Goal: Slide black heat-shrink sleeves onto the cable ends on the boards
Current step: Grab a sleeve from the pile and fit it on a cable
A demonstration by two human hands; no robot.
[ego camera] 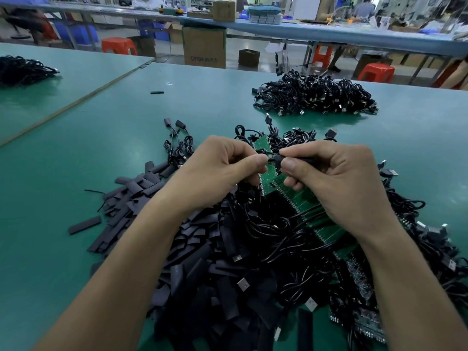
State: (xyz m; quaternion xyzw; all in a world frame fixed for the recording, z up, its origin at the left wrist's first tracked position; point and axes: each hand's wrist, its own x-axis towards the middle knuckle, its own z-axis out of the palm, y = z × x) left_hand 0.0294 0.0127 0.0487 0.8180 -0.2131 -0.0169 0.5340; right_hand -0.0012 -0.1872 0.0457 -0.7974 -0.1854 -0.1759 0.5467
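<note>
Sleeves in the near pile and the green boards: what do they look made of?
Sleeves: probably thin plastic tubing with a matt black finish; they lie flattened, and some bend or curl. Green boards: seemingly rigid circuit-board laminate, slightly glossy green, with rows of small metallic-looking pins along the edges.

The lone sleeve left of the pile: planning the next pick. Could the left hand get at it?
Probably yes: the sleeve lies alone on bare mat, nothing on it, on the left hand's side; that hand must first release the cable end it pinches.
</note>
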